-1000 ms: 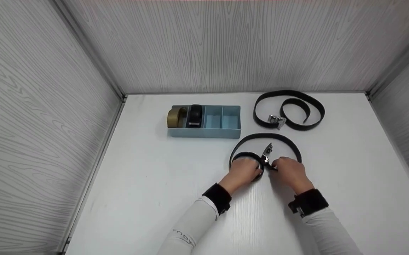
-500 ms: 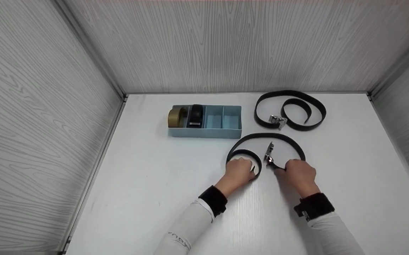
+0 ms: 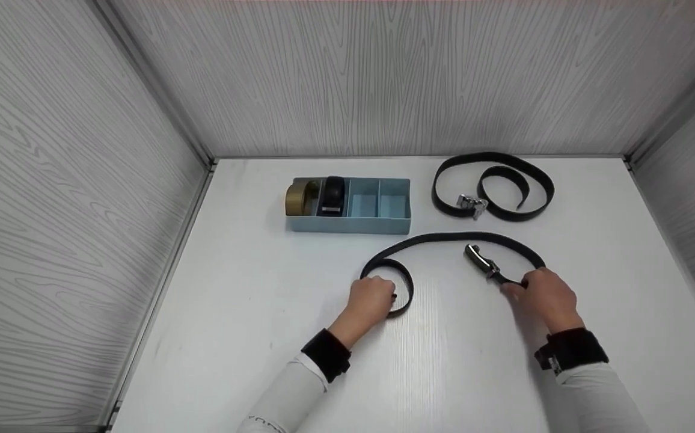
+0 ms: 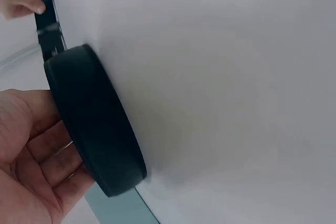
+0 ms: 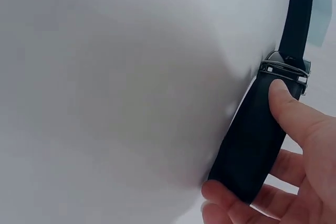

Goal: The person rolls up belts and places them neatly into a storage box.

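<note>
A black belt stands on edge in a wide arch between my two hands in the head view. My left hand grips its looped left end; in the left wrist view the fingers curl behind the strap's loop. With my right hand I hold the belt close to its silver buckle, which points up and to the left. The right wrist view shows my thumb pressed on the strap just below the buckle, the other fingers behind it.
A blue divided box stands behind, with a gold rolled band and a black rolled belt in its left compartments. At the back right lies another black belt, loosely curled, its buckle at the left. Wood-grain panels enclose the table.
My hands have moved apart, the left one leftward and the right one rightward. The belt's arch has widened and flattened, and its buckle has shifted right and tipped over to the left.
</note>
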A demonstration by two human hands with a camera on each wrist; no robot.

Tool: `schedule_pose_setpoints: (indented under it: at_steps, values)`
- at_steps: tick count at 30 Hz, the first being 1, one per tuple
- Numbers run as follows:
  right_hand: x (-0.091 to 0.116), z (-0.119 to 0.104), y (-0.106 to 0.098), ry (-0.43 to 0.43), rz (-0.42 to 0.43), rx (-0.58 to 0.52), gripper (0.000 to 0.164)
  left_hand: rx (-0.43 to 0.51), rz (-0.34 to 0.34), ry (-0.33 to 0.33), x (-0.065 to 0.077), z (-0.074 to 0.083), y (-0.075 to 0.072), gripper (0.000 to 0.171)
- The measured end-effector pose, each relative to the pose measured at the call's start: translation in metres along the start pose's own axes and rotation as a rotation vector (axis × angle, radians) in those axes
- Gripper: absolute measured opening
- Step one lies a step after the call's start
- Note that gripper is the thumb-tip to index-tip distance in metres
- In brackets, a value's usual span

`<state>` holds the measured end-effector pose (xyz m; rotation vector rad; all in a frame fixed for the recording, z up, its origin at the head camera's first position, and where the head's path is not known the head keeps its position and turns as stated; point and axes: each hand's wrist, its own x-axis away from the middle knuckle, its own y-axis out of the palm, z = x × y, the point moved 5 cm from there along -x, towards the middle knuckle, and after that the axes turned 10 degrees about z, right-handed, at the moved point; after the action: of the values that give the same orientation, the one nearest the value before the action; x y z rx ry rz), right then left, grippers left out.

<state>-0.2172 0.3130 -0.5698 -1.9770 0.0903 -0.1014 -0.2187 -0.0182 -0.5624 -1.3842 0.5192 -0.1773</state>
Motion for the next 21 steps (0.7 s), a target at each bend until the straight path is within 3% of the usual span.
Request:
schedule_pose_setpoints:
  at_steps: [15,21]
  values:
    - [-0.004,0.072,-0.025,0.040,0.094,-0.044,0.050,-0.011,-0.012,-0.102,0.014,-0.075,-0.012,0.018]
    - [0.000,0.096,-0.040,0.114,0.116,-0.056,0.057,0.008,-0.008,-0.141,0.015,-0.091,-0.013,0.021]
